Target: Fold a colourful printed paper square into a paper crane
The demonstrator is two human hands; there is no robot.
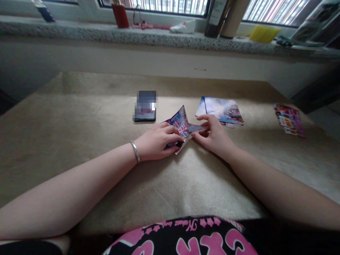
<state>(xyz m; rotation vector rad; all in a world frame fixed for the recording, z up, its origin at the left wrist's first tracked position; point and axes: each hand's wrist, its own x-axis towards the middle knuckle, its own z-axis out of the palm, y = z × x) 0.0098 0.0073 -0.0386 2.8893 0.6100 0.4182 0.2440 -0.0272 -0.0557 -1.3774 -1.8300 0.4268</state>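
A folded, colourfully printed paper (182, 126) lies on the tan table (79, 117) in front of me, one pointed flap standing up. My left hand (156, 141), with a silver bracelet at the wrist, has its fingers curled over the paper's left side and presses it down. My right hand (214, 134) pinches the paper's right corner between thumb and fingers. Both hands rest on the tabletop.
A dark phone (145, 110) lies just beyond my left hand. A stack of printed sheets (222, 110) sits behind my right hand, and another printed sheet (289, 119) lies at the far right. On the stone windowsill (79, 32) stand a red cup (120, 15), a bottle and a yellow object.
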